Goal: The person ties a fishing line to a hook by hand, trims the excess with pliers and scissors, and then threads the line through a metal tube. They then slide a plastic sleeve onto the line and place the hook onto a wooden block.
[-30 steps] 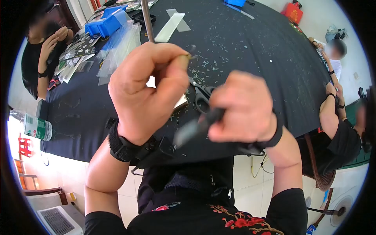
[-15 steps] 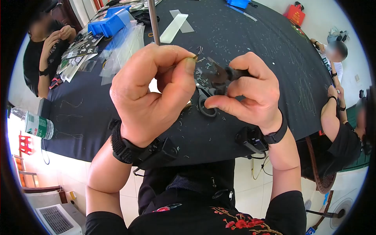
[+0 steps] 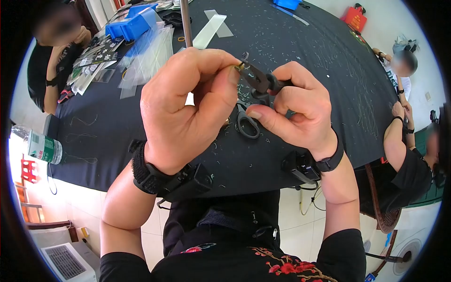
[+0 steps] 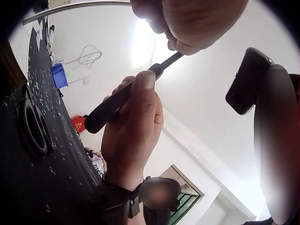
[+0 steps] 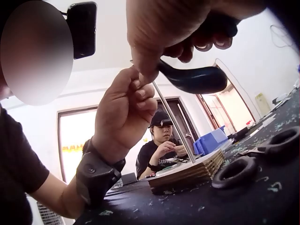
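My left hand (image 3: 190,105) pinches a small hook-shaped wire (image 3: 244,55) between thumb and forefinger, with most of it hidden by the fingertips. My right hand (image 3: 305,108) holds dark-handled pliers (image 3: 257,80), whose nose is right at the left fingertips and overlaps the wire in the head view. One dark handle (image 4: 110,110) runs under the right thumb in the left wrist view; a handle (image 5: 199,79) also shows below the right hand in the right wrist view. Beneath the hands, black-handled scissors (image 3: 247,126) lie on the dark cloth.
A metal rod (image 3: 186,26) rises from a layered wooden block (image 5: 187,178) just beyond my left hand. Small clippings are strewn over the black tablecloth (image 3: 291,42). Clear strips, plastic sheets and a blue bin (image 3: 131,26) lie far left. Other people sit at both sides.
My right hand has risen from lower right with the pliers, and their nose has come over to the left fingertips. The left hand keeps its pinch, shifted slightly right.
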A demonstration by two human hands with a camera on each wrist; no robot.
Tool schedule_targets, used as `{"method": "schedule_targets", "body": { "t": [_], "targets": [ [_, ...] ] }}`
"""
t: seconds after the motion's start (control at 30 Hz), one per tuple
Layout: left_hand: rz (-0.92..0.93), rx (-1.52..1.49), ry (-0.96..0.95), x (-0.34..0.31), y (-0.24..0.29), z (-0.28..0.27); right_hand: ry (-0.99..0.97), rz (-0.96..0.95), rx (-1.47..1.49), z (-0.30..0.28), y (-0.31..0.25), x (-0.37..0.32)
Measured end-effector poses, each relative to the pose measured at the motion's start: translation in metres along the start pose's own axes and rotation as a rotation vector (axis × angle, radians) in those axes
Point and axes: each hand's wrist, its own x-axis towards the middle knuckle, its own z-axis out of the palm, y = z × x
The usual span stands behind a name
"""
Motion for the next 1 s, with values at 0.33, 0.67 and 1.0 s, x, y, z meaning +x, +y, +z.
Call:
{"method": "schedule_targets", "body": {
  "t": [0.33, 0.67, 1.0],
  "targets": [
    [-0.036, -0.006, -0.030, 0.000, 0.001, -0.004, 0.003, -0.025, -0.044, -0.001, -0.004, 0.001],
    [-0.102, -0.078, 0.123, 0.006, -0.003, -0.003, -0.127, -0.317, 0.033, 0.003, -0.026, 0.000],
    [-0.142, -0.176, 0.145, 0.004, 0.002, 0.004, 0.009, -0.084, -0.045, -0.005, 0.002, 0.000]
  ]
}}
